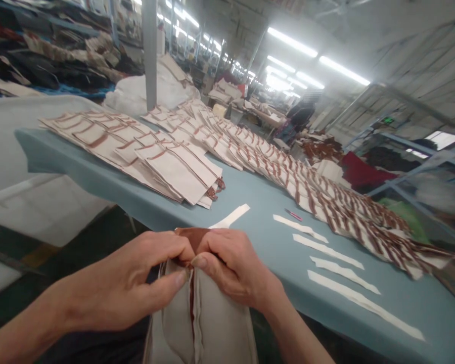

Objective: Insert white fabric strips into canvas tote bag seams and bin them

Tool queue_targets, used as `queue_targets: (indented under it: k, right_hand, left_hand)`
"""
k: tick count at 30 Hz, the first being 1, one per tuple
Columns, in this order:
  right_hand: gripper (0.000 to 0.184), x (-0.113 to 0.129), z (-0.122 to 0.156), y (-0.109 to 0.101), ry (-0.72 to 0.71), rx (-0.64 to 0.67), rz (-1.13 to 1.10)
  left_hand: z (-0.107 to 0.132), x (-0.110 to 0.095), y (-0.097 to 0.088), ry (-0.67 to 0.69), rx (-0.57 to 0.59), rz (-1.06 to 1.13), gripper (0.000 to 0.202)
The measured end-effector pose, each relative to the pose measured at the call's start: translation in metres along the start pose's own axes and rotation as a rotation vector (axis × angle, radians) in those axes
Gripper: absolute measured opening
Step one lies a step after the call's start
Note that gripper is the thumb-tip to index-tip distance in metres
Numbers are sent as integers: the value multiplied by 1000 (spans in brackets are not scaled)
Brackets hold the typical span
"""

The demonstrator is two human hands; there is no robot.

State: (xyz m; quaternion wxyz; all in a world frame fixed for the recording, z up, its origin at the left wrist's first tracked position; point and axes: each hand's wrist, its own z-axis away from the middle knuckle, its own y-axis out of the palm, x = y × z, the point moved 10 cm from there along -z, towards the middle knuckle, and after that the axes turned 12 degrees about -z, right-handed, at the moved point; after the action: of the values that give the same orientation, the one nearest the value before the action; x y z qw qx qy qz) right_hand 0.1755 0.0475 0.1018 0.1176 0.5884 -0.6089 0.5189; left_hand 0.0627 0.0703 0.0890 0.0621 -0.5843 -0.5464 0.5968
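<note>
Both hands pinch the top of an off-white fabric piece with brown trim [223, 308], which hangs in front of the table edge. My left hand [136, 278] is closed on it from the left, thumb and forefinger near the central seam. From the right, my right hand [235, 268] grips the same spot, its thumb beside the brown edge. A dark slit runs down the middle of the piece. The fingertips almost meet, and part of the brown cloth is hidden beneath them. Just beyond, a white strip [231, 217] lies on the blue-green table [258, 202].
Stacked cream pieces with brown trim [136, 151] lie at the left; a long overlapping row of them [288, 172] crosses the table's far side. Several white strips [364, 303] and a small red-handled tool [293, 215] lie at the right. A metal post [150, 55] stands behind.
</note>
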Motion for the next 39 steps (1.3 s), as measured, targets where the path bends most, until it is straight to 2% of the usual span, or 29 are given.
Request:
queue_targets:
  k: [3,7,10,15,19,26,33,36,39]
  right_hand:
    - [64,-5,5,6,-25,-1,139]
    - [62,-18,12,19,22,17,99]
    - [61,-31,17,27,94,11,-32]
    - [63,-57,24,40,271,-14,-415]
    - [62,-57,23,43,274,-31,-510]
    - [50,-36,30,29,120,-64,-247]
    - [51,-48,42,39,172,38,-206]
    - [49,-44,43,36,114,0,-217]
    - [31,-31,40,23,37,-87,-155]
  left_hand:
    - [-1,4,7,-18,29,12,27]
    - [3,8,16,2,49,51,28]
    - [11,11,19,26,40,13,29]
    - [22,21,23,4,40,11,22]
    - [21,26,28,-77,81,72,31]
    - [27,28,41,-155,185,160,33]
    - [31,40,46,-216,296,213,38]
    - [30,42,47,-226,312,273,39]
    - [30,48,47,-304,271,284,41]
